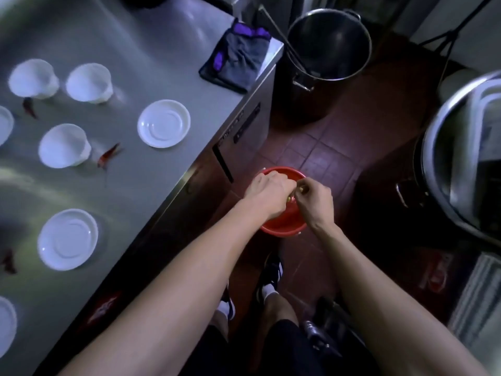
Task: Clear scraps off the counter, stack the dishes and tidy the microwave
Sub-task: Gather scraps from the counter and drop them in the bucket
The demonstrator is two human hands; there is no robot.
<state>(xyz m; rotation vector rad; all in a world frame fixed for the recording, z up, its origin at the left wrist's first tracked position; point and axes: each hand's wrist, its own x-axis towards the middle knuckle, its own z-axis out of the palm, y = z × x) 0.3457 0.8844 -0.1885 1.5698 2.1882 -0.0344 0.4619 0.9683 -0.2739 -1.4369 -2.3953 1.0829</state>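
Beside the steel counter [141,50], we stand over the red bucket [282,226] on the floor — scrap-clearing is, we judge, the step in hand. Our left hand [267,192] and right hand [314,198] meet above it, fingers curled round small yellowish bits, seemingly shedding them. White bowls [65,145] and saucers [164,123] wait unstacked; red chilli scraps [109,156] remain — next we must pinch those up.

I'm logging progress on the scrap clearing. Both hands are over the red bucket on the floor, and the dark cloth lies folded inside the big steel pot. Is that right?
Not quite. In the head view the dark cloth lies on the counter's far corner, beside the big steel pot, not inside it. The left hand and right hand are indeed over the red bucket.
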